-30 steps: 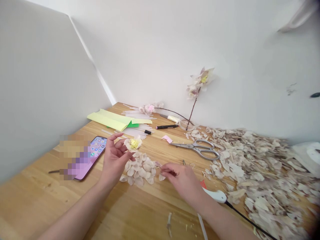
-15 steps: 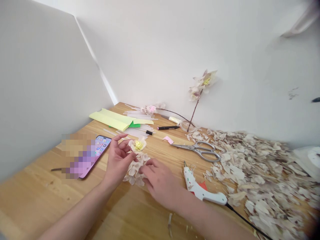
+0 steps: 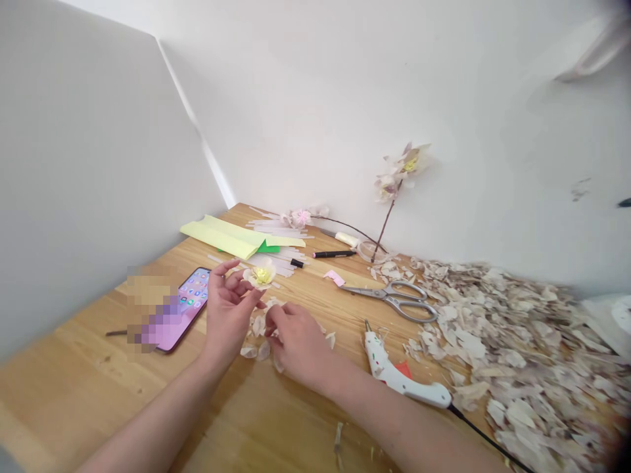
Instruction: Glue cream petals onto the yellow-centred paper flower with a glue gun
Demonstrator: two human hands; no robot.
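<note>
My left hand [image 3: 229,309] pinches a small artificial flower [image 3: 261,274] with whitish petals and a yellow centre, held above the table. Just right of it, my right hand [image 3: 298,341] is low over a small pile of loose cream petals [image 3: 257,325], its fingers drawn together and bent down. Whatever lies between those fingertips is hidden from me. A few petals show on both sides of the right hand. Beyond its wrist lies a white glue gun [image 3: 389,374] with a red trigger and black cord.
Grey scissors [image 3: 394,297] lie behind the glue gun. A large petal heap [image 3: 513,335] covers the right side. At left is a phone [image 3: 185,312]; behind are yellow paper [image 3: 224,235], glue sticks [image 3: 280,263], a black marker [image 3: 334,254] and a flower stem [image 3: 387,220] against the wall.
The flower in my left hand has moved slightly left and up. My right hand has shifted a little left and up over the small petal pile, and some petals now show to its right.
</note>
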